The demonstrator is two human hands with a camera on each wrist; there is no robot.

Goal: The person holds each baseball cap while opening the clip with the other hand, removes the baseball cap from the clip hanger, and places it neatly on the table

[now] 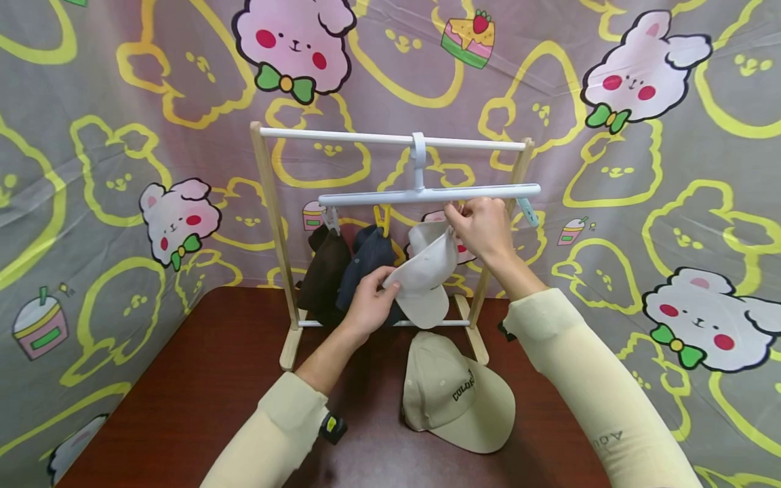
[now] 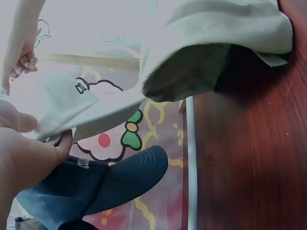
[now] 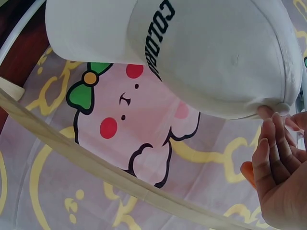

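Observation:
A white cap (image 1: 427, 274) with black lettering hangs tilted just under the white clip hanger (image 1: 427, 195) on the wooden rack (image 1: 271, 230). My left hand (image 1: 387, 281) grips its brim from below. My right hand (image 1: 454, 220) pinches the cap's top edge right beneath the hanger bar. In the right wrist view the fingertips (image 3: 267, 114) touch the rim of the white cap (image 3: 201, 52). The left wrist view shows my left hand (image 2: 29, 153) on the white brim (image 2: 72, 108), with the navy cap (image 2: 100, 184) below it.
A brown cap (image 1: 325, 271) and a navy cap (image 1: 366, 261) hang from clips to the left. A beige cap (image 1: 454, 393) lies on the dark red table (image 1: 201, 379) in front of the rack. A free teal clip (image 1: 528, 211) sits at the hanger's right end.

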